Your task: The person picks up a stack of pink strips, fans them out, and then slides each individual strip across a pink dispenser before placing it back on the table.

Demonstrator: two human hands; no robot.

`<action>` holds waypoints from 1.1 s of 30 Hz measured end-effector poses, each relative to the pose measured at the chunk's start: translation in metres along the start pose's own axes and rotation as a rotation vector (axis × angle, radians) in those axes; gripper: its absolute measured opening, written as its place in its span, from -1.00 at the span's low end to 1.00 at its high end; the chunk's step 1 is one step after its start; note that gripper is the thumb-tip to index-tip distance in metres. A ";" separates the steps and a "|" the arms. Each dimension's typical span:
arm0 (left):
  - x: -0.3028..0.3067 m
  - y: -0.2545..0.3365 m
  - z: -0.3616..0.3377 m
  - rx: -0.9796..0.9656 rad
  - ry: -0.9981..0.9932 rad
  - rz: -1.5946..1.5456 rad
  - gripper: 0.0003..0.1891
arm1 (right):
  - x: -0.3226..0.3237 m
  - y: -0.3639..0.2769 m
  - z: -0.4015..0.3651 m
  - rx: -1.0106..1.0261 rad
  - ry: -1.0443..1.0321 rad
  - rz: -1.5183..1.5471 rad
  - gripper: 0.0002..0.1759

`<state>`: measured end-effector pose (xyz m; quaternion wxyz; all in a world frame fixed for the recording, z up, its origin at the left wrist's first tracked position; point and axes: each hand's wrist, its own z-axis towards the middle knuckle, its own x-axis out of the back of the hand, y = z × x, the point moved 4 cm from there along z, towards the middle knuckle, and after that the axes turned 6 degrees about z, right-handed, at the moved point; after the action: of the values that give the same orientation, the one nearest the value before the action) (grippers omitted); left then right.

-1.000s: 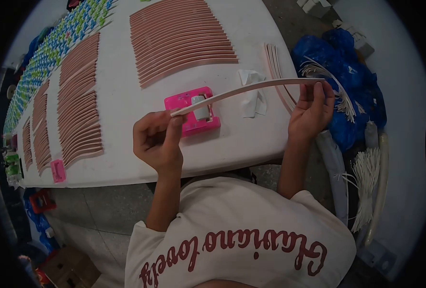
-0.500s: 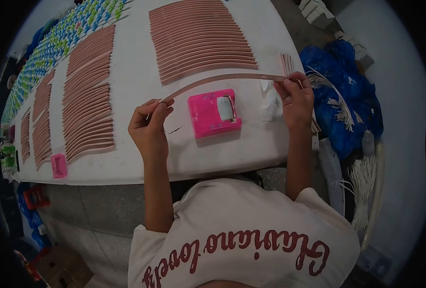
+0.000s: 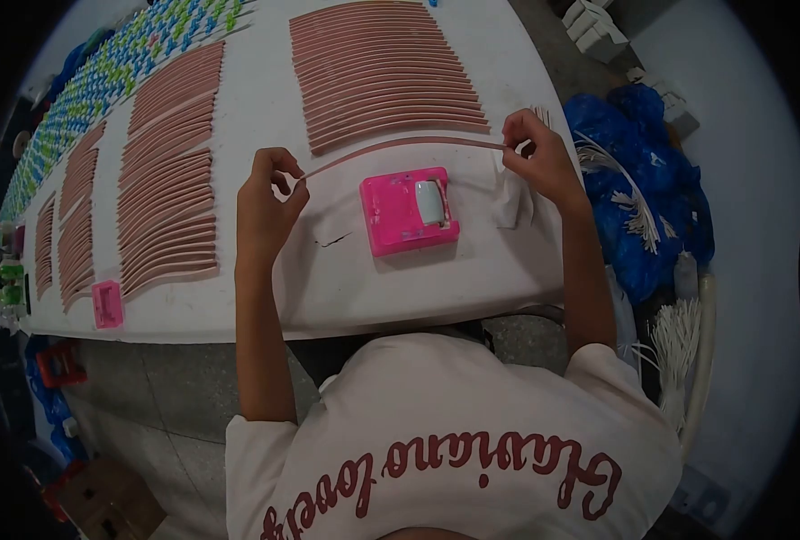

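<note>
Pinkish-brown single strip, ends pinched in left grip and right grip, one pink box near.

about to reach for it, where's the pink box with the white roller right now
In the head view, the pink box sits on the white table, just right of the table's dark crack, nearer the person than the held strip.

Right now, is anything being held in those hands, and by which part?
Yes: one thin, pinkish-brown strip, held by its two ends. The left hand grips one end between thumb and fingers, the right hand the other.
</note>
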<state>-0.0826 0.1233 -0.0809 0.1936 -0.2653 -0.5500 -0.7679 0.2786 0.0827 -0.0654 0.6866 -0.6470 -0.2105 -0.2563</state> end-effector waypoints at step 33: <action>-0.032 -0.022 0.009 0.246 0.159 0.137 -0.84 | -0.031 0.040 0.019 0.009 0.270 -0.145 -0.81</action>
<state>-0.0687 0.1388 -0.1146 0.3192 -0.2149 -0.6035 -0.6984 0.2805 0.1055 -0.1143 0.6912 -0.5868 -0.1637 -0.3888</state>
